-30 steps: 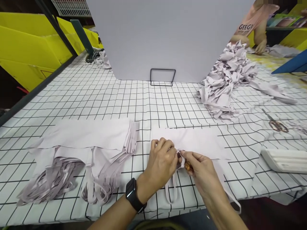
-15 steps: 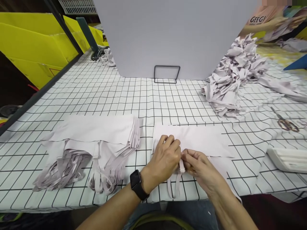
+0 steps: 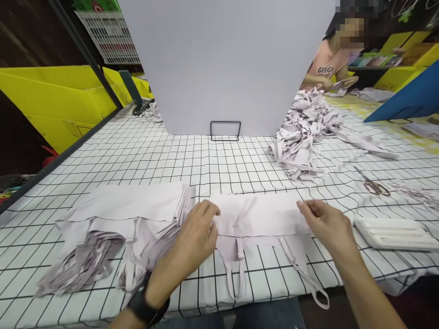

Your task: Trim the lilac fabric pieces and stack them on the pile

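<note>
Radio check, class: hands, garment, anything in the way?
Left hand at the left end of the garment, right hand at its right end; grips unclear. Garment spread out, one strap loop past the table edge. Fabric stack close beside left hand.

left hand (image 3: pixel 198 230) curled, right hand (image 3: pixel 327 225) curled, apart

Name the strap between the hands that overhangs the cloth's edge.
The right strap, nearer the right hand: its loop dips below the checked cloth; the left strap ends within it.
</note>
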A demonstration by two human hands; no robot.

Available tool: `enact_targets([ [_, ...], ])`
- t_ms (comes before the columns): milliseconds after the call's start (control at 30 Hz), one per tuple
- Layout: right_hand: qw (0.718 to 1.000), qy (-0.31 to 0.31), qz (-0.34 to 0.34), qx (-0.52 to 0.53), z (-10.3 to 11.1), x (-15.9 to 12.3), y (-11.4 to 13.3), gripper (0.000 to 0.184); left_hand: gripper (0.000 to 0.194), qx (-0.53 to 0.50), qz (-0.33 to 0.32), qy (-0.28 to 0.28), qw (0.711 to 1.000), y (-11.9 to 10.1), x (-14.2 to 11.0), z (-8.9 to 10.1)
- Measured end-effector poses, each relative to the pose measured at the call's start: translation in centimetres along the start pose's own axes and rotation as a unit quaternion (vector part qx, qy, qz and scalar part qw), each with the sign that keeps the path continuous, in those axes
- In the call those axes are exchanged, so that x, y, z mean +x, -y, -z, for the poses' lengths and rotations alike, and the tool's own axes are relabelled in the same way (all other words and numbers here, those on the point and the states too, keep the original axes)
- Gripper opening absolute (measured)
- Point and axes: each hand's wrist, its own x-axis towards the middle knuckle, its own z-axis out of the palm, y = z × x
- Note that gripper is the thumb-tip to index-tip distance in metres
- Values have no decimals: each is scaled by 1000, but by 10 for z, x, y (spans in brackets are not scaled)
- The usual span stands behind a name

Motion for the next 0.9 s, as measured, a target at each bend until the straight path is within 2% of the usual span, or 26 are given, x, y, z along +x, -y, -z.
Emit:
enact_targets([
  [100, 998, -17, 12, -57, -9, 42, -7, 37, 22, 37, 71, -12, 997, 4, 28, -6],
  [233, 998, 10, 45, -36, -16, 59, -16, 23, 20, 64, 137, 25, 988, 9, 52, -16],
  [300, 998, 12, 48, -26, -12, 60, -23, 23, 24, 59, 146, 21, 987, 11, 53, -17],
  [400, 999, 10, 50, -12, -8, 60, -27, 33, 29, 43, 159, 5, 986, 17, 54, -17],
  [467, 998, 17, 54, -2, -10, 62, -23, 35, 26, 30, 175, 1, 984, 22, 57, -17],
  [667, 996, 46, 49, 63, -13, 59, -4, 26, 21, -35, 229, 4, 973, 32, 77, -17],
  [800, 991, 32, 33, 124, 10, 40, -8, 37, 14, -98, 223, -43, 969, 21, 74, -12],
  [900, 980, 6, 25, 195, 38, 16, -16, 45, 11, -152, 209, -99, 961, 2, 53, 2],
])
